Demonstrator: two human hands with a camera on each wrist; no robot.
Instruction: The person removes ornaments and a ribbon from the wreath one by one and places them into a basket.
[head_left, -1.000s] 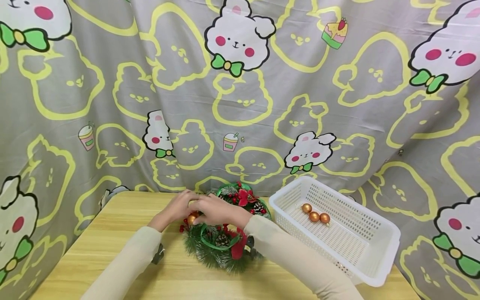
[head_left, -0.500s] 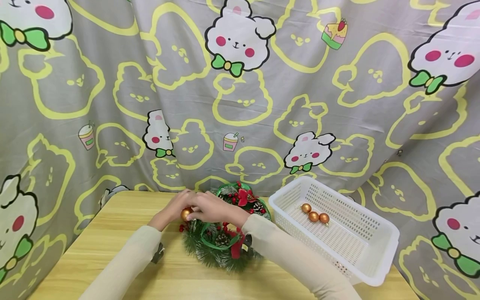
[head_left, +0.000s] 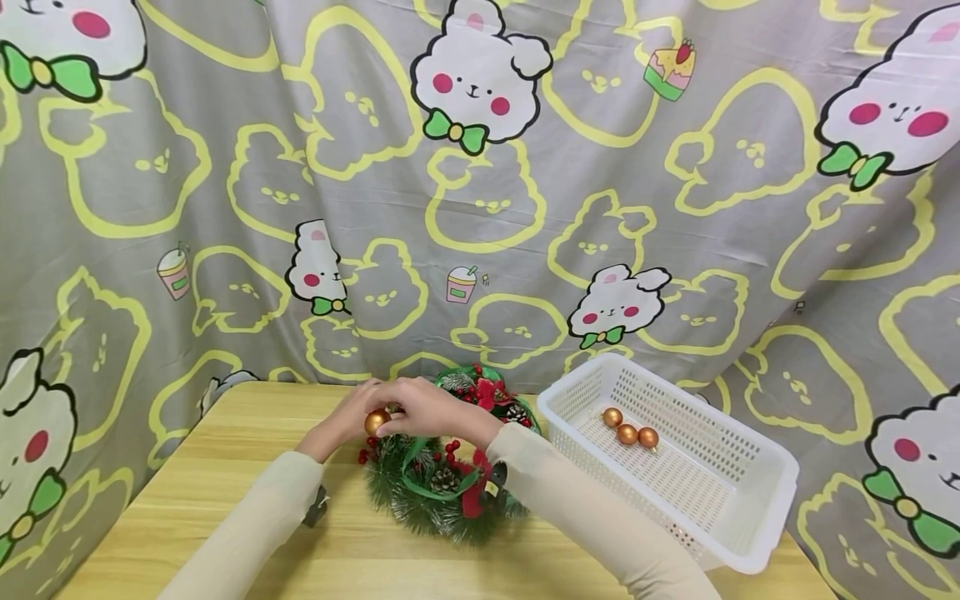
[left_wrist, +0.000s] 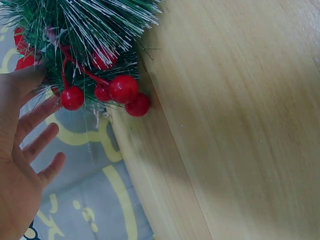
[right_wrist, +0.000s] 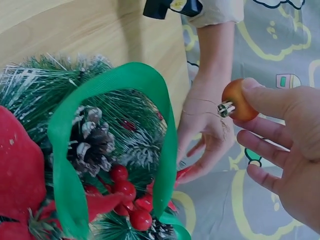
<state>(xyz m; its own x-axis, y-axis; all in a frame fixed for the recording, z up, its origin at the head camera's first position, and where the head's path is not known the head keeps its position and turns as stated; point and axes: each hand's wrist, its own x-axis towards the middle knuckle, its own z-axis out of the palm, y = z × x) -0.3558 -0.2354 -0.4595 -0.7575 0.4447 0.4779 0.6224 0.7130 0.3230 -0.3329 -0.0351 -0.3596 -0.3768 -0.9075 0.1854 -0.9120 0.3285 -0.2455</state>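
My right hand point(right_wrist: 295, 135) pinches a copper-coloured Christmas bauble point(right_wrist: 239, 102) between thumb and fingers, its silver cap facing the wreath in the right wrist view. A thin thread loop trails from the cap across the back of my left hand point(right_wrist: 207, 135). That left hand grips the edge of a Christmas wreath point(head_left: 427, 521) with thumb and forefinger, their tips partly hidden by pine needles; its other fingers spread loosely in the left wrist view. Red berries point(left_wrist: 123, 89) hang beside those fingers. The wreath also carries pine cones point(right_wrist: 92, 145), a green ribbon point(right_wrist: 162, 100) and red petals point(right_wrist: 20, 165).
To the right on the wooden table point(head_left: 187, 500) stands a white perforated basket point(head_left: 750, 542) with three copper baubles point(head_left: 628, 433) inside. A patterned grey curtain point(head_left: 510, 192) hangs behind the table and round its sides.
The right hand has shifted slightly, and the bauble moved a little left and up from the wreath, showing more fully. The left hand stays at the wreath's edge.
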